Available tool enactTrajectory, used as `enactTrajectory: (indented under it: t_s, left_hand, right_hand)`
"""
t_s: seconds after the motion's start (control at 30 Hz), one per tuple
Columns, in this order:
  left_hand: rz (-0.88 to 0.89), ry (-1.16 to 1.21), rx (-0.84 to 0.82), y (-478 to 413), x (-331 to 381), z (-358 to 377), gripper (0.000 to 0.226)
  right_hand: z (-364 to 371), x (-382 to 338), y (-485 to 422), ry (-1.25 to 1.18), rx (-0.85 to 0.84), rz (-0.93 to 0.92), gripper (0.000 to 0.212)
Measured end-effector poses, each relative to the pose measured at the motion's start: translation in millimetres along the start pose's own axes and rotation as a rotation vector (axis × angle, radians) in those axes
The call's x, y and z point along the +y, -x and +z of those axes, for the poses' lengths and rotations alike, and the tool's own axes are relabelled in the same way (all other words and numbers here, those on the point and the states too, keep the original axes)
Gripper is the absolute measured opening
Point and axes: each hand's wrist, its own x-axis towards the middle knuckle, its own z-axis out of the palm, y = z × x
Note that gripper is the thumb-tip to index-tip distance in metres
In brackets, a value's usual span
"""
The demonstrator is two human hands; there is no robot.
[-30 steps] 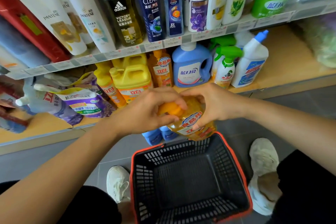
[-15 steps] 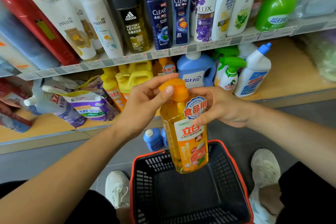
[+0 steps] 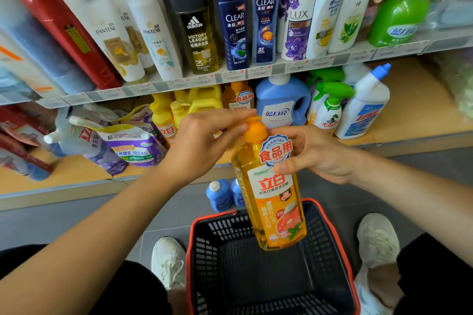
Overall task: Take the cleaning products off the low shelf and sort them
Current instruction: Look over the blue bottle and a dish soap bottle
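Bottle (image 3: 273, 194) hangs over the basket (image 3: 225, 243), left hand (image 3: 202, 146) pinching its cap (image 3: 254, 132), right hand (image 3: 314, 153) gripping its neck, probably for steadiness.

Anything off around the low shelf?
Yes: the refill pouches at the left of the low shelf lie slumped in a heap, not upright. Two small blue bottles stand on the floor behind the basket.

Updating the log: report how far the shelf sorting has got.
Early. Done: possibly two small blue bottles, standing on the floor behind the basket, which shows nothing inside. In hand: left hand and right hand grip an orange bottle above the basket. Left: yellow jugs, blue jug, green sprays, white bottle and pouches sit on the low shelf.
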Motion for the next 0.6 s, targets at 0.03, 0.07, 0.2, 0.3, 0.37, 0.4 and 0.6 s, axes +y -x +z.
enactTrajectory:
  t_s: [0.03, 0.07, 0.2, 0.3, 0.37, 0.4, 0.6]
  left_hand:
    - [0.051, -0.083, -0.004, 0.1, -0.8, 0.0, 0.030]
    - [0.069, -0.137, -0.009, 0.4, -0.9, 1.1, 0.030]
    - [-0.101, -0.035, -0.048, -1.0, -0.5, 5.1, 0.033]
    - [-0.375, 0.370, -0.111, -0.8, -1.9, 4.4, 0.047]
    - [-0.543, 0.612, -0.108, 3.1, -3.4, 8.3, 0.057]
    - [-0.612, 0.674, -0.107, 5.3, -3.8, 11.8, 0.056]
    - [-0.751, 0.873, -0.200, 27.6, -0.1, 40.4, 0.076]
  right_hand:
    - [0.9, 0.1, -0.1, -0.008, 0.002, 0.000, 0.059]
    - [2.0, -0.1, -0.2, -0.021, 0.007, 0.000, 0.056]
    - [4.9, -0.3, -0.4, -0.058, 0.028, -0.003, 0.042]
    - [4.7, 0.2, -0.9, -0.091, 0.059, 0.004, 0.045]
    - [4.7, 0.0, -1.6, -0.087, 0.114, -0.001, 0.055]
    - [4.6, -0.4, -2.2, -0.086, 0.149, -0.006, 0.061]
    - [6.1, -6.8, -6.5, -0.108, 0.327, -0.031, 0.072]
